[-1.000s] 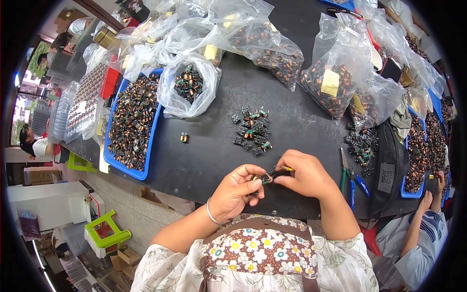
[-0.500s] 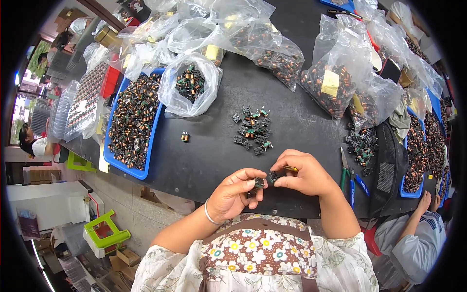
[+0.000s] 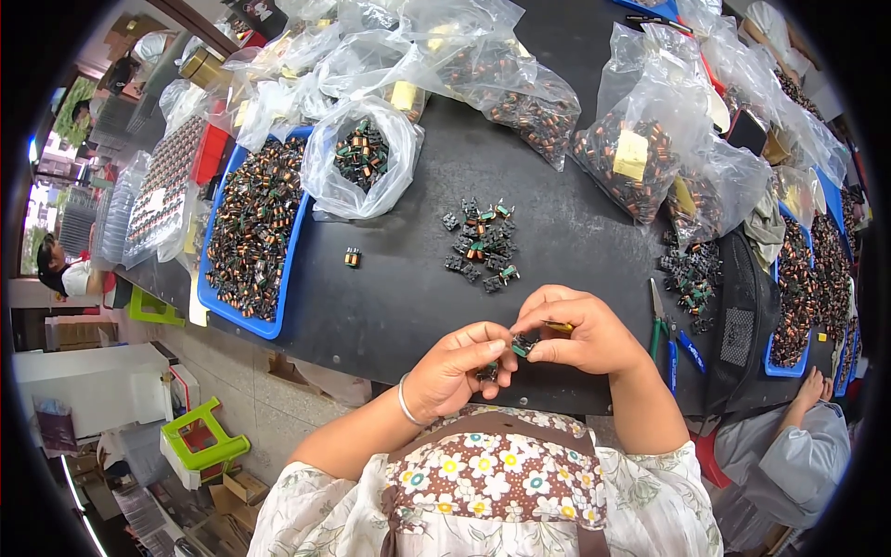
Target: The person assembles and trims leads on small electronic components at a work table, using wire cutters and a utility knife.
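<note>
A small black-and-green component [image 3: 525, 346] is sitting between the two hands above the table's near edge; the right hand [image 3: 580, 336] is pinching it and also gripping a thin yellow tool [image 3: 559, 326]. The left hand [image 3: 464, 360] is curling around a second component [image 3: 488, 371] while its index fingertip is reaching toward the first. Compared with half a second ago, the second component is sitting lower in the left fingers, and the first is showing more green. Farther out, one pile of components [image 3: 483, 243] is lying ahead, one copper-wound piece [image 3: 352, 257] is standing apart to the left, and one open plastic bag [image 3: 399, 176] is holding more beside one blue tray [image 3: 243, 322]. Two yellow labels [image 3: 631, 155] are showing in the bags at right, any writing too small to read.
</note>
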Demonstrator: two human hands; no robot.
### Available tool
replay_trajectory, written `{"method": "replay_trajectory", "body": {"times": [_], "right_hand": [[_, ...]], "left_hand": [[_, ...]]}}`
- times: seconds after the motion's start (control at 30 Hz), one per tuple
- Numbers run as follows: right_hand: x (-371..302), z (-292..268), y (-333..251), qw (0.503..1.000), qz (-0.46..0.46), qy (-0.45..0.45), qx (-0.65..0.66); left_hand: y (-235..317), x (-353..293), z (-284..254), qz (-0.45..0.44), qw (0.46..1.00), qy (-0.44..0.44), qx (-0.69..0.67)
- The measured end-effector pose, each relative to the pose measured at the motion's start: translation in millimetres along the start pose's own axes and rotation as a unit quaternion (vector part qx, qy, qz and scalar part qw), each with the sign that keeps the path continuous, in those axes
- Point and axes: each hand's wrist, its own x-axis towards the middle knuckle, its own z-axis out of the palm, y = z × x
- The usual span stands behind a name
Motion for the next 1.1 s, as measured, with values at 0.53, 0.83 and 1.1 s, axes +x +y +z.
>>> {"method": "replay_trajectory", "body": {"times": [0.53,0.83,1.1], "right_hand": [[-1,2,-2,1.000,0.013,0.003,-0.006],[1,3,2,0.998,-0.008,0.027,-0.056],[0,7,-5,0.996,0.071,0.044,-0.042]], "left_hand": [[-3,2,-1,0.004,0.999,-0.047,-0.016],[-2,0,2,0.027,0.999,-0.017,-0.009],[-2,0,1,0.049,0.999,0.003,0.012]]}}
